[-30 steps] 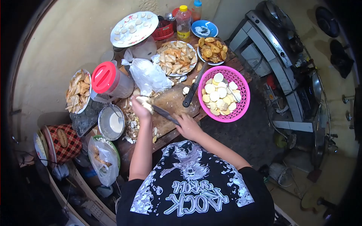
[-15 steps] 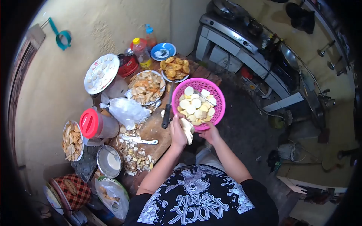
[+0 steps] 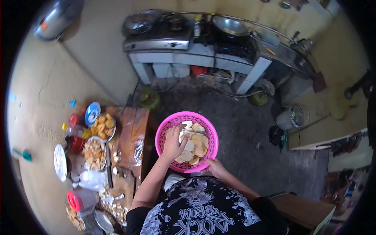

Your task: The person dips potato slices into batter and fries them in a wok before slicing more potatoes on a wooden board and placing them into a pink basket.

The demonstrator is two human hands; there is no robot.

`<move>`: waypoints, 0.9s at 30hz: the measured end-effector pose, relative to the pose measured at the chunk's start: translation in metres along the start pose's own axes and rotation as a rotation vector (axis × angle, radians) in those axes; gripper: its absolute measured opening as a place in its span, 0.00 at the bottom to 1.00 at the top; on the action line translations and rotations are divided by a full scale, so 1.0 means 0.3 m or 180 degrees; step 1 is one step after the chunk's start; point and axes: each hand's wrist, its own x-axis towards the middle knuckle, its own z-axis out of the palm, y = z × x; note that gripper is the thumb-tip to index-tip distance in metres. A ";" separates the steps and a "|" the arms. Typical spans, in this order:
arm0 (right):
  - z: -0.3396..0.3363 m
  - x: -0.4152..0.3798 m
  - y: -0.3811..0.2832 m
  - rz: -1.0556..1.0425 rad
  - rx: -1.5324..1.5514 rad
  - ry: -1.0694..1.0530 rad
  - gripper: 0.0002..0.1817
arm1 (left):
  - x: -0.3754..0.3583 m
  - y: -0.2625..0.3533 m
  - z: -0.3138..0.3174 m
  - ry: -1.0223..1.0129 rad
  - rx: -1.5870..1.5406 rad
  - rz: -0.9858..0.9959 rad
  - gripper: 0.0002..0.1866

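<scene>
A pink plastic basket point(image 3: 159, 150) with perforated sides is held in front of my body. Pale round slices point(image 3: 190, 145), which look like peeled root vegetable or potato, lie inside, with a thin metal utensil point(image 3: 194, 131) among them. My left hand point(image 3: 173, 143) reaches over the basket's left side, thumb and fingers apart, its fingertips at the slices. At the lower right of the basket, my right hand point(image 3: 215, 168) grips the rim; some of its fingers are hidden beneath.
The wooden table point(image 3: 129, 133) on the left bears fried pieces point(image 3: 102, 126), a plate of chips point(image 3: 96, 154), a black-handled knife point(image 3: 109, 174), a red-lidded pitcher point(image 3: 80, 200) and peelings point(image 3: 115, 207). A stove point(image 3: 158, 44) and a wok point(image 3: 230, 26) stand ahead on a tiled counter.
My view has turned right towards the stove, and the basket has moved away from the table. The slices my left hand held are out of it; that hand is now over the basket.
</scene>
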 end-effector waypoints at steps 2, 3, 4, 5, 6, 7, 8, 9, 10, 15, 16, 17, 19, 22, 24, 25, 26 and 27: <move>-0.090 -0.042 -0.080 -0.0268 0.0220 0.0231 0.15 | 0.124 0.042 0.114 -0.0040 -0.0325 0.0150 0.18; -0.127 -0.072 -0.116 -0.0392 0.0337 0.0358 0.15 | 0.181 0.071 0.170 -0.0079 -0.0496 0.0211 0.17; -0.158 -0.101 -0.157 -0.0510 0.0490 0.0512 0.15 | 0.247 0.132 0.203 -0.0132 -0.0716 0.0194 0.16; -0.184 -0.122 -0.204 -0.0633 0.0654 0.0665 0.15 | 0.298 0.161 0.258 -0.0098 -0.0854 0.0155 0.15; -0.217 -0.129 -0.245 -0.0756 0.0818 0.0816 0.15 | 0.348 0.181 0.318 -0.0067 -0.0989 0.0111 0.14; -0.264 -0.128 -0.266 -0.0856 0.0850 0.0914 0.15 | 0.390 0.191 0.383 -0.0034 -0.1126 0.0056 0.14; -0.329 -0.132 -0.283 -0.0921 0.0882 0.1019 0.15 | 0.432 0.172 0.470 -0.0043 -0.1253 0.0012 0.15; -0.396 -0.133 -0.297 -0.0961 0.0921 0.1123 0.15 | 0.479 0.200 0.528 -0.0164 -0.1355 -0.0118 0.15; -0.458 -0.122 -0.320 -0.1014 0.1038 0.1216 0.15 | 0.524 0.225 0.588 -0.0286 -0.1447 -0.0271 0.16; -0.697 -0.028 -0.508 -0.1474 0.1322 0.1759 0.18 | 0.770 0.217 0.906 -0.1010 -0.1629 -0.0580 0.22; -0.751 -0.004 -0.566 -0.1507 0.1320 0.1850 0.18 | 0.829 0.213 0.976 -0.1216 -0.1661 -0.0700 0.23; -0.806 0.021 -0.632 -0.1538 0.1310 0.1933 0.19 | 0.890 0.213 1.048 -0.1412 -0.1690 -0.0824 0.24; -0.916 0.062 -0.767 -0.1606 0.1272 0.1927 0.19 | 1.029 0.262 1.143 -0.1947 -0.1928 -0.1243 0.26; -1.073 0.097 -0.958 -0.1664 0.1318 0.1982 0.19 | 1.236 0.394 1.249 -0.2959 -0.2080 -0.1831 0.32; -1.156 0.105 -1.052 -0.1683 0.1439 0.2141 0.18 | 1.346 0.449 1.356 -0.3393 -0.2022 -0.1746 0.30; -1.196 0.107 -1.105 -0.1799 0.1503 0.2163 0.18 | 1.403 0.478 1.414 -0.3626 -0.1968 -0.1703 0.29; -1.233 0.106 -1.145 -0.1900 0.1568 0.2193 0.18 | 1.447 0.478 1.498 -0.3879 -0.1896 -0.1615 0.24; -1.270 0.105 -1.176 -0.1983 0.1637 0.2226 0.18 | 1.478 0.481 1.580 -0.3876 -0.1948 -0.1592 0.23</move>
